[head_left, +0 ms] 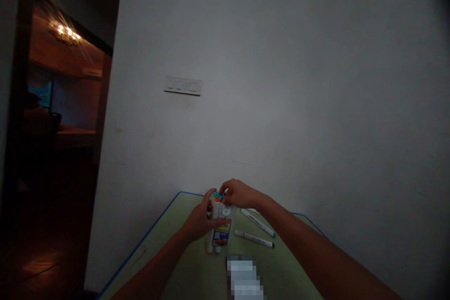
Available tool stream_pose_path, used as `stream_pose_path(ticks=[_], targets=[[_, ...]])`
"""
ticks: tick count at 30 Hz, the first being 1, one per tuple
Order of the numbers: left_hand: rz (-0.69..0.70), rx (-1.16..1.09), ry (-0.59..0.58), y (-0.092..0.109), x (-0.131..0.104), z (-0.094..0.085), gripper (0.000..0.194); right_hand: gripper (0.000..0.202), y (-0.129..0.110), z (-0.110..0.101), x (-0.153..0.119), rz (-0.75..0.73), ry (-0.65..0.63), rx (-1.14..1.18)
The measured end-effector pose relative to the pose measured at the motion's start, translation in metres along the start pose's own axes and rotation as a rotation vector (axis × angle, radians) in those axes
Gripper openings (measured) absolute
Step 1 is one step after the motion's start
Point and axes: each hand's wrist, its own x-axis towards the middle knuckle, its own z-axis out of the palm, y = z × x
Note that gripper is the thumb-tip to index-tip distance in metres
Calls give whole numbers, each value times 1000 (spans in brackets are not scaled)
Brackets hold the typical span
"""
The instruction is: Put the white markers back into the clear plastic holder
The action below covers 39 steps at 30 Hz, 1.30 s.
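Note:
A clear case of markers (pixel 222 233) with a colourful label stands on the green table, coloured marker ends showing at its top. My left hand (pixel 200 218) is wrapped round the case from the left, its thumb across the front. At the top of the case, my right hand (pixel 236 193) has its fingers pinched on a blue-ended marker (pixel 221 196). To the right lie two loose white markers, one with a green end (pixel 258 222) and one with a black end (pixel 254 238).
The green table (pixel 190 267) has a blue edge and stands against a pale wall. A blurred-out rectangular object (pixel 245 277) lies near its front. A switch panel (pixel 183 86) is on the wall; a doorway opens at the left.

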Motion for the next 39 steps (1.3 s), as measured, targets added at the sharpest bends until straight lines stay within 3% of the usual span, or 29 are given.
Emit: stream_pose_path(ticks=[3,16,26,39], targets=[[6,-13,0,-1,0,0,88,30,1,-1,-1,-4,-33,39],[-1,-42,-15,4,-1,1,87,19,7,9,3,17,97,2],[8,-50,-25,3,-1,0,88,19,11,9,6,32,-6,205],[10,-40,-16,4,-1,0,87,26,-8,-7,-1,-34,-33,-113]])
